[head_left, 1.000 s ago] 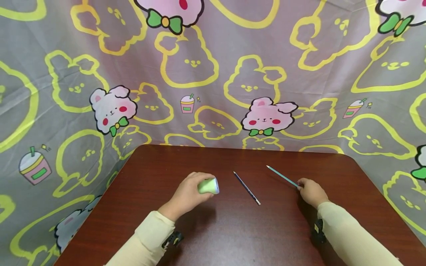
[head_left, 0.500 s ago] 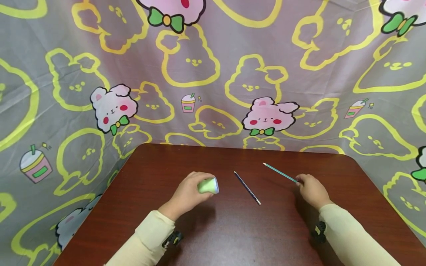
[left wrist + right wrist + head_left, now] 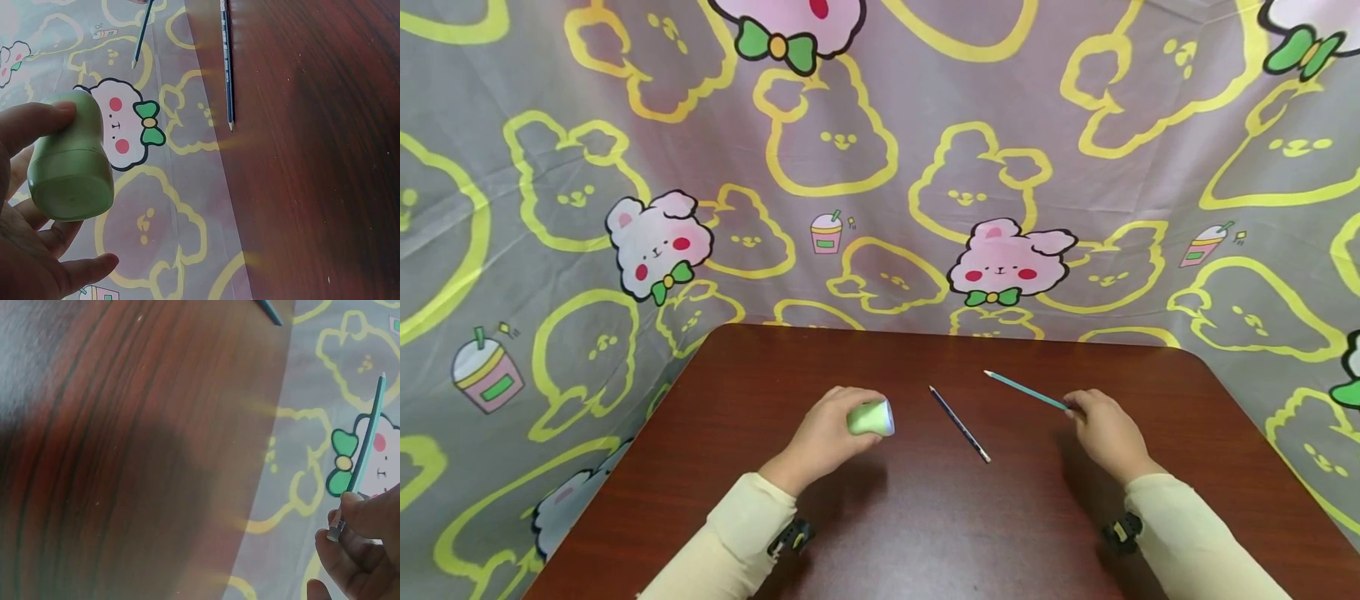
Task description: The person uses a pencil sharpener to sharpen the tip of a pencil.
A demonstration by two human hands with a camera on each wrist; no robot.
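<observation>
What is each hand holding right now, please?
Left hand: closed around the green container.
Right hand: pinching the teal pencil near its blunt end.

Tilted green container [image 3: 868, 418], slim teal pencil [image 3: 1027, 390]

A curtained-off tabletop corner, like a makeshift booth; whether inside a home or a studio cannot be told. Creased grey cartoon fabric [image 3: 895, 225], printed with pink-cheeked rabbits [image 3: 1009, 260] and drink cups [image 3: 487, 372], hangs behind the glossy, reddish-brown wood-grain table [image 3: 940, 533] and wraps round its left and right sides, hiding the room beyond the table
</observation>
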